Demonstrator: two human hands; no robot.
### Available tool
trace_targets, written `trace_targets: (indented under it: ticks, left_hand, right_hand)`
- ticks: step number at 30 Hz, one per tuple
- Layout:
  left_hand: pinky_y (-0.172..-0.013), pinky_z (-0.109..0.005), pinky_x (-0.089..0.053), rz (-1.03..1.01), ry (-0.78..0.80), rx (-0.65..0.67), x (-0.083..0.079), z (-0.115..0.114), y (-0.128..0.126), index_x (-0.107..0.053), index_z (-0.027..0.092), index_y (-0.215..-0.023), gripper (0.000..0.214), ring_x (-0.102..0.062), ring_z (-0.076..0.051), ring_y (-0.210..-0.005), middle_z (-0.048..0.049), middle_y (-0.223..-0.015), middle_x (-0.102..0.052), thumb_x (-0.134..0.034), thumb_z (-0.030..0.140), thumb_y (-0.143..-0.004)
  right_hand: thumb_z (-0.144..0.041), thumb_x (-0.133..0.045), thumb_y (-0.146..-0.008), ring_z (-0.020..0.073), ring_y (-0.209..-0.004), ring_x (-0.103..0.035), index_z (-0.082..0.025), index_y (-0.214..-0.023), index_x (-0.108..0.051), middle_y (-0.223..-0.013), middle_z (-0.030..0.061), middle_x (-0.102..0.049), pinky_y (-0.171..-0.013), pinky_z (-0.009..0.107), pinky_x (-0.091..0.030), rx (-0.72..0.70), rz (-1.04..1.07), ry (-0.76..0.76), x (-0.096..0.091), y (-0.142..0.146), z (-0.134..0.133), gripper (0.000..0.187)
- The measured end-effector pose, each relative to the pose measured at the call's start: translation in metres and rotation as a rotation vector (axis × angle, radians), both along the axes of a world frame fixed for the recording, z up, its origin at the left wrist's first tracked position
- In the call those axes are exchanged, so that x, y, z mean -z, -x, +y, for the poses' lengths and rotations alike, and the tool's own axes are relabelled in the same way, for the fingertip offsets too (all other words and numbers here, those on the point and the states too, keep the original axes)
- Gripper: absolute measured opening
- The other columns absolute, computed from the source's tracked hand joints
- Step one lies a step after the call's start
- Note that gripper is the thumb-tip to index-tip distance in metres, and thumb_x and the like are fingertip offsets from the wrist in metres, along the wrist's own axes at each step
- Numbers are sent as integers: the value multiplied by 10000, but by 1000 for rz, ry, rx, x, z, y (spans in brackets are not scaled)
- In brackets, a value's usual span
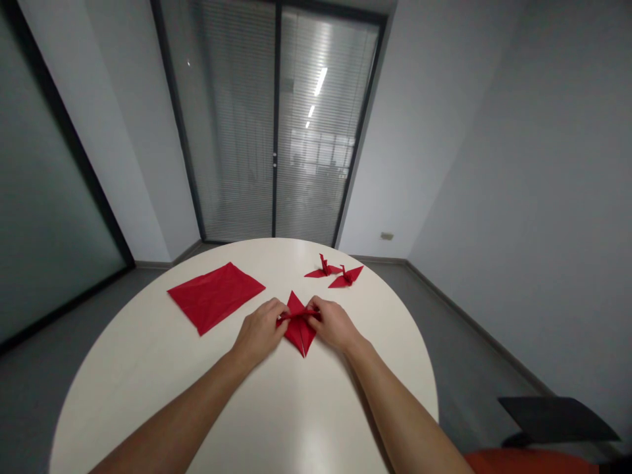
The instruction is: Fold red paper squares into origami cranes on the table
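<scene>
A piece of red folded paper lies on the white round table in front of me, pointed at its far and near ends, with a slit at the near tip. A raised fold runs across its middle. My left hand pinches the left end of that fold. On the other side, my right hand has its fingers closed on the right end. Both sets of fingertips partly hide the paper's side corners.
Two red paper cranes stand at the table's far right. A flat red paper sheet lies to the left. The round table has a curved edge. A chair with a black part and an orange seat is at lower right.
</scene>
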State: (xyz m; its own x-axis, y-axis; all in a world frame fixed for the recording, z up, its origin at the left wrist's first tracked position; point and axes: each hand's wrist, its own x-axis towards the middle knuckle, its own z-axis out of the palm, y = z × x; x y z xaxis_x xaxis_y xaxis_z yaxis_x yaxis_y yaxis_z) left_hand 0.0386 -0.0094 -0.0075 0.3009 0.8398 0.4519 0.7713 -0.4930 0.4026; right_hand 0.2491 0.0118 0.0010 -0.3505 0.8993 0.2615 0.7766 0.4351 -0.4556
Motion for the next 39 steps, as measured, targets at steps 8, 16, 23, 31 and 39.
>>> trace_targets:
  ticks: [8,16,23,31,39]
  left_hand:
    - [-688,-289,-407,-24,-10,-62,0,-2,-4,-541,230,-905,124,-577,-179,-797,-11,-899,-614,-482,128,-865]
    - [-664,-294,-408,-54,9,-103,1,-3,-12,-535,232,-910,129,-603,-190,-791,-19,-918,-625,-477,129,-858]
    - [-737,-294,-449,-179,35,-129,7,0,-12,-548,232,-1028,218,-632,-194,-847,-25,-1015,-651,-506,120,-845]
    - [-651,-274,-430,-248,109,-169,9,4,-8,-573,229,-1095,231,-619,-174,-765,-23,-1005,-666,-542,189,-870]
    - [-654,-264,-385,-151,159,-153,7,3,-10,-578,231,-808,215,-594,-181,-783,11,-855,-658,-556,30,-735]
  right_hand:
    - [-55,-537,-778,168,-748,-562,-213,-959,-541,-828,20,-655,-655,247,-312,27,-8,-20,0,5,0,240]
    - [-58,-512,-785,176,-765,-557,-214,-950,-545,-852,26,-647,-693,261,-352,107,75,-43,-1,10,-1,230]
    - [-142,-581,-792,189,-859,-581,-212,-1002,-570,-982,39,-648,-760,293,-436,109,276,-45,8,12,3,221]
    - [-198,-618,-832,171,-760,-613,-215,-1113,-609,-908,25,-687,-697,277,-455,46,323,85,8,3,4,282]
    - [-41,-593,-694,182,-807,-614,-203,-849,-667,-894,29,-698,-715,261,-422,22,173,37,5,8,2,236]
